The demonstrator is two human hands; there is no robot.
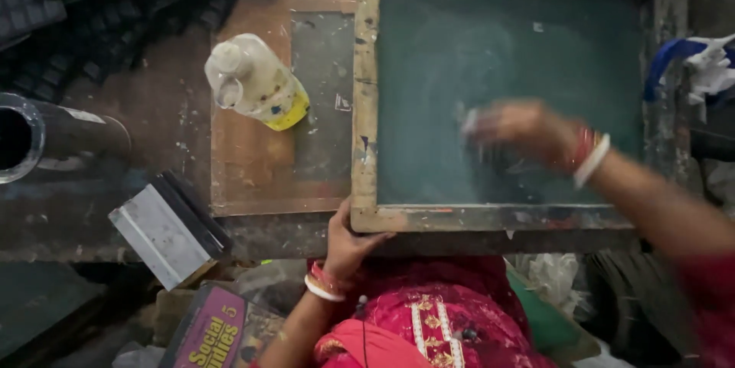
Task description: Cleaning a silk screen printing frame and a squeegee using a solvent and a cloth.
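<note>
A wooden-framed printing screen [366,107] with green mesh lies flat on the worktable in the head view. My left hand [346,239] grips the frame's near left corner. My right hand [517,132], blurred by motion, presses on the mesh right of centre; it seems to hold a small pale rag or pad, though the blur hides what it is. Both wrists wear red and white bangles.
A white plastic bottle [256,83] with a yellow base lies on a wooden board [249,161] left of the screen. A squeegee [164,232] rests at the table's near left edge. A dark pipe [46,134] lies far left. Blue-white cloth [700,62] at right. A book [210,333] below.
</note>
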